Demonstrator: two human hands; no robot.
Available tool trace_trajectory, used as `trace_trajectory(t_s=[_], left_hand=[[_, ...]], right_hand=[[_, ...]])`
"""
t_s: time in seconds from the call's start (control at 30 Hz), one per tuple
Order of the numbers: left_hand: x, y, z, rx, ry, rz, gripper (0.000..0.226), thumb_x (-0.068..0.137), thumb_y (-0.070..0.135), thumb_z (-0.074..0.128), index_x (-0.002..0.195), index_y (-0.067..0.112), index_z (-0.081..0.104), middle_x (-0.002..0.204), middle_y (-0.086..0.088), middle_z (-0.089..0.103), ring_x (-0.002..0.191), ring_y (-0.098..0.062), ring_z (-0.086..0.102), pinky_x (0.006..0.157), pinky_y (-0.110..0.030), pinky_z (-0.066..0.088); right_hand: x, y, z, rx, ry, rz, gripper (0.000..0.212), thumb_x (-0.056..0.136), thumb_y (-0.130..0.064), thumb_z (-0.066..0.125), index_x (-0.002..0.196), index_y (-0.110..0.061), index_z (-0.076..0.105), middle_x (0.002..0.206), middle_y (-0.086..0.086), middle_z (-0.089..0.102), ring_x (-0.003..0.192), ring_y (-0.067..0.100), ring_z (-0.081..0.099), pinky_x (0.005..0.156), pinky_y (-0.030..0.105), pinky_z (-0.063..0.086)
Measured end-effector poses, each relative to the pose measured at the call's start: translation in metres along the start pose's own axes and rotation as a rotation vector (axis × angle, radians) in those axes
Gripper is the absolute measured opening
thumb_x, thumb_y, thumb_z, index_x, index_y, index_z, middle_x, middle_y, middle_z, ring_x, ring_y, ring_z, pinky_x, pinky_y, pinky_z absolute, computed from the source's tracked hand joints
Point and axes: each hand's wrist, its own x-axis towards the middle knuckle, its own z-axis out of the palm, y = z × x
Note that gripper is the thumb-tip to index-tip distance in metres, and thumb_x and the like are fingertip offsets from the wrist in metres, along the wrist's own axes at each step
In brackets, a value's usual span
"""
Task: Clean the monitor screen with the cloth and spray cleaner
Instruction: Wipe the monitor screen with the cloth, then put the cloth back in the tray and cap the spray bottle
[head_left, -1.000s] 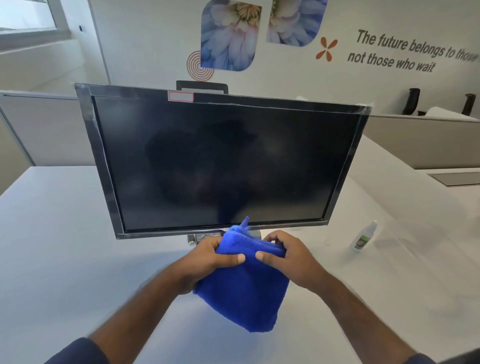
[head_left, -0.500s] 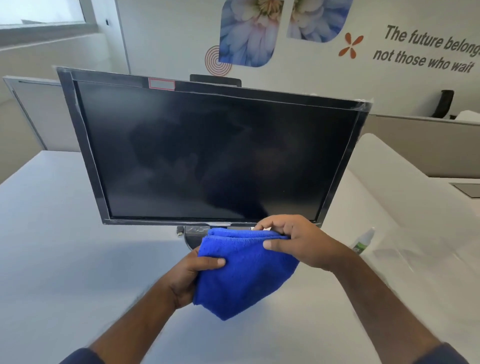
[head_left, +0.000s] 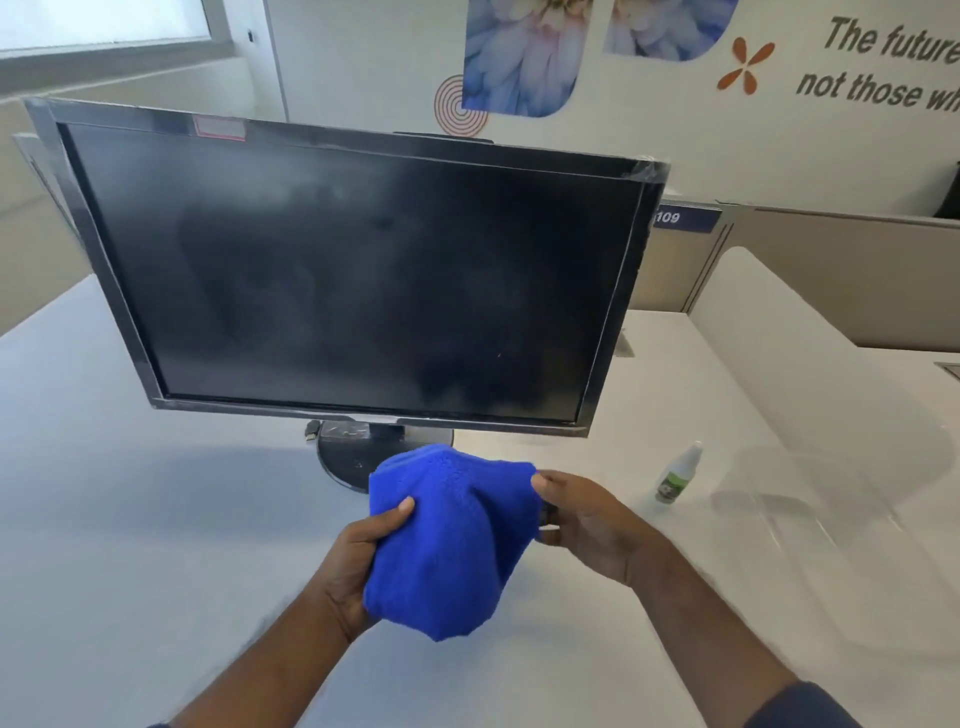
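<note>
A black monitor (head_left: 353, 280) stands on a round base on the white desk (head_left: 130, 519), its dark screen hazy with smears. Below its bottom edge I hold a bunched blue cloth (head_left: 447, 540) in both hands. My left hand (head_left: 358, 566) grips the cloth's left side with the thumb on top. My right hand (head_left: 587, 525) pinches its upper right edge. The cloth hangs in front of the monitor base and does not touch the screen. A small white spray bottle (head_left: 678, 474) with a green label stands on the desk to the right of my right hand.
A clear plastic cover (head_left: 810, 499) lies on the desk right of the bottle. Beige partition panels (head_left: 852, 280) rise behind the desk at right. A small connector (head_left: 310, 430) lies by the monitor base.
The cloth has been gathered into a tighter bundle, my right hand shifting from its top to its right edge. The view has moved left, so the monitor appears further right and tilted.
</note>
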Motion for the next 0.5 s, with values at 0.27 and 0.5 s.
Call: trace_trajectory(t_s=[0.27,0.5], left_hand=[[0.011,-0.028,0.025,-0.014,0.077,-0.008,0.036,0.078,0.029,0.074,0.104,0.004,0.078,0.112,-0.02,0.072,0.095,-0.038,0.073,0.07,-0.047,0.06],[0.015,-0.029,0.027,0.649,0.35,0.05,0.036,0.102,0.046,0.042,0.124,0.025,0.062,0.11,-0.001,0.074,0.101,-0.023,0.069,0.072,-0.036,0.057]], right_hand=[[-0.006,0.045,-0.021,0.402,0.008,0.081,0.038,0.086,-0.034,0.07,0.122,-0.022,0.07,0.132,-0.001,0.065,0.124,0.028,0.056,0.103,0.057,0.046],[-0.016,0.039,-0.04,0.206,0.155,0.026,0.019,0.098,-0.021,0.059,0.112,-0.017,0.071,0.115,0.0,0.073,0.103,0.021,0.068,0.079,0.036,0.056]])
